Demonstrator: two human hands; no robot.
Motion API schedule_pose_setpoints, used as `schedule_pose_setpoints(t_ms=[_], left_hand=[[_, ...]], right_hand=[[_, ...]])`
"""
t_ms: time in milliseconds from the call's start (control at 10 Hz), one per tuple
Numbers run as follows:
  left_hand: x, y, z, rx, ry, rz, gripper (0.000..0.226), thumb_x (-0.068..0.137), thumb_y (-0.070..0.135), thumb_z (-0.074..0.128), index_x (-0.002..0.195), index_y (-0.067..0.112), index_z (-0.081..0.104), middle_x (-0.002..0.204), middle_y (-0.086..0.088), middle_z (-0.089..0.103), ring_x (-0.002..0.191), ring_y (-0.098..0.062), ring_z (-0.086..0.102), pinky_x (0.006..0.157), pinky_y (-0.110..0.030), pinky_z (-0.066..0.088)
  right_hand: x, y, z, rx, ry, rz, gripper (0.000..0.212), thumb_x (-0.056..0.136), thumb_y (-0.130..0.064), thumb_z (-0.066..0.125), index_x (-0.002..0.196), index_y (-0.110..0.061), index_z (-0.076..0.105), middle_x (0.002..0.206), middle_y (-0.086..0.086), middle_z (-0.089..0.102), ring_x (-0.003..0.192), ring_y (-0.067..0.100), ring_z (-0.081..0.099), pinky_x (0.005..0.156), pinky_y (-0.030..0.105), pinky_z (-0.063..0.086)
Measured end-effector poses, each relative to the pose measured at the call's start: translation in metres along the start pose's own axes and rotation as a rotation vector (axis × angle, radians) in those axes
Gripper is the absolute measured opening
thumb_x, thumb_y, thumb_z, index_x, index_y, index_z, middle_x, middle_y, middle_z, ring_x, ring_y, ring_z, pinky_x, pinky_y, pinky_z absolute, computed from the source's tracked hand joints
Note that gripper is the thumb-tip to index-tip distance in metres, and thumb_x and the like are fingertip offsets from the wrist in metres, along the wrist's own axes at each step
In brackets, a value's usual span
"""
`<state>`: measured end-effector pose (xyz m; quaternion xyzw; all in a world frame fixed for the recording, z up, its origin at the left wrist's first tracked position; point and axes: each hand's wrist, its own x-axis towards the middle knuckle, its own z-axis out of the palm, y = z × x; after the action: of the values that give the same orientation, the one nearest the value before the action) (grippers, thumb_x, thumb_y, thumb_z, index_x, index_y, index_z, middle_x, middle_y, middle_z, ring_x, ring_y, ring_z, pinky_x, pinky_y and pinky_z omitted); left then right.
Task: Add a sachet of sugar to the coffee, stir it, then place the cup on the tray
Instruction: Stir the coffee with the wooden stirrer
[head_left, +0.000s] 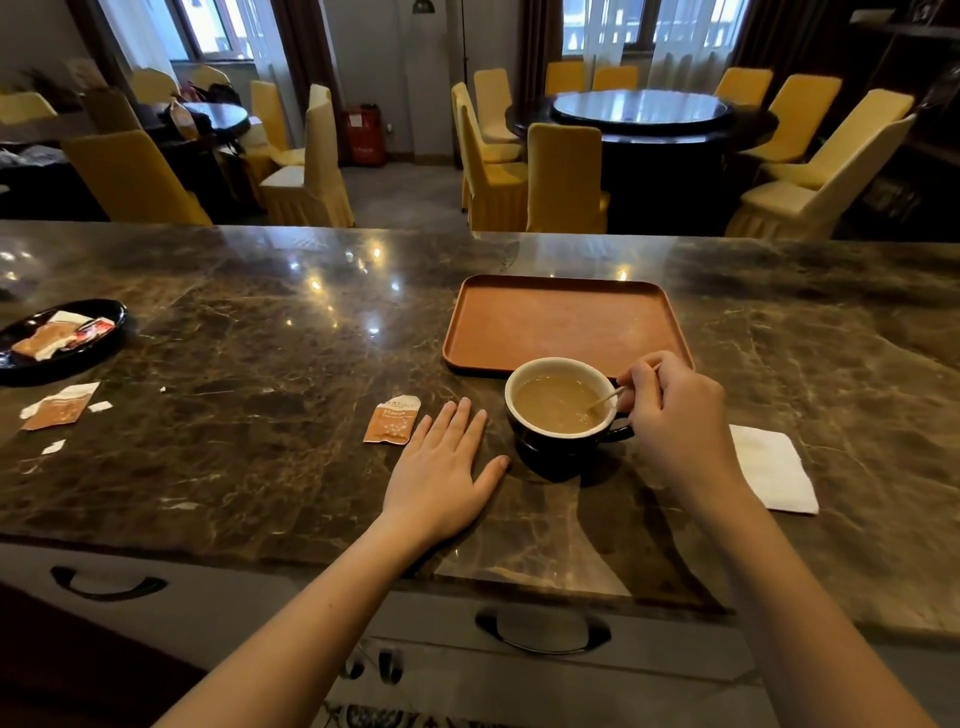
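The right hand (675, 410) was pinching a thin stirrer (607, 399), its lower end dipped in the milky coffee (558, 402) just to that hand's left. The dark cup (563, 415) stood on the table (260, 364), its handle tucked under the stirring fingers. The left hand (441, 467) lay flat and spread on the stone, holding nothing, with its thumb close to the cup's base but apparently not touching it. Just beyond its fingertips lay the torn sugar sachet (391, 420), which looked emptied.

The tray (566, 322) waited bare right behind the cup, its near edge almost at the rim.

I judged the stirring to be under way, and the risks followed from that. The cup was fairly full and nothing steadied it, so a brisk stroke could slop coffee over the rim or nudge the cup along the polished stone. Lifting it over the tray's raised lip by that small handle could tip it too. A napkin (774, 467) lay beside the right wrist, handy for spills.
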<state>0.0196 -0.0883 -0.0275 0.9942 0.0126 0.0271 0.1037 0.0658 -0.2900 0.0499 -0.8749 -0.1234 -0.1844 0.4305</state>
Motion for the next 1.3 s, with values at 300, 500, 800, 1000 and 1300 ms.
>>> schedule_pose_setpoints(t_ms=[300, 500, 800, 1000, 1300], left_hand=[[0.000, -0.001, 0.001, -0.005, 0.006, 0.003, 0.064, 0.092, 0.057, 0.019, 0.146, 0.025, 0.004, 0.157, 0.002, -0.002, 0.143, -0.010, -0.007, 0.111, -0.028, -0.010], [-0.001, -0.001, 0.002, -0.004, 0.014, 0.003, 0.065, 0.091, 0.057, 0.020, 0.146, 0.025, 0.004, 0.157, 0.002, -0.002, 0.143, -0.010, -0.007, 0.112, -0.028, -0.009], [0.000, -0.002, 0.002, -0.005, 0.016, 0.006, 0.065, 0.091, 0.057, 0.019, 0.145, 0.025, 0.004, 0.157, 0.002, -0.002, 0.144, -0.010, -0.007, 0.111, -0.028, -0.010], [0.000, -0.002, 0.002, -0.010, 0.016, 0.008, 0.065, 0.091, 0.057, 0.020, 0.145, 0.025, 0.004, 0.157, 0.002, -0.001, 0.144, -0.010, -0.006, 0.111, -0.028, -0.010], [0.000, -0.002, 0.002, -0.008, 0.017, 0.011, 0.065, 0.091, 0.057, 0.020, 0.146, 0.025, 0.004, 0.157, 0.001, -0.002, 0.143, -0.010, -0.007, 0.111, -0.028, -0.010]], right_hand=[[-0.019, 0.003, 0.017, 0.218, -0.105, 0.031, 0.017, 0.093, -0.020, 0.043, 0.087, -0.018, 0.058, 0.073, -0.004, 0.064, 0.066, 0.012, 0.060, 0.063, 0.020, 0.052], [-0.009, -0.003, -0.010, 0.256, -0.274, 0.061, 0.021, 0.093, -0.017, 0.043, 0.079, -0.021, 0.059, 0.066, 0.000, 0.062, 0.057, 0.002, 0.058, 0.050, 0.007, 0.046], [-0.001, -0.001, -0.014, 0.039, -0.104, 0.011, 0.018, 0.093, -0.015, 0.043, 0.085, -0.012, 0.059, 0.071, 0.002, 0.061, 0.065, 0.013, 0.058, 0.056, 0.020, 0.045], [-0.009, 0.003, 0.004, 0.149, -0.094, 0.043, 0.018, 0.093, -0.017, 0.043, 0.089, -0.012, 0.060, 0.072, 0.001, 0.063, 0.066, 0.013, 0.060, 0.062, 0.022, 0.050], [-0.008, -0.001, -0.005, 0.239, -0.259, 0.088, 0.021, 0.093, -0.018, 0.044, 0.079, -0.022, 0.059, 0.068, 0.000, 0.063, 0.058, 0.004, 0.059, 0.051, 0.009, 0.047]])
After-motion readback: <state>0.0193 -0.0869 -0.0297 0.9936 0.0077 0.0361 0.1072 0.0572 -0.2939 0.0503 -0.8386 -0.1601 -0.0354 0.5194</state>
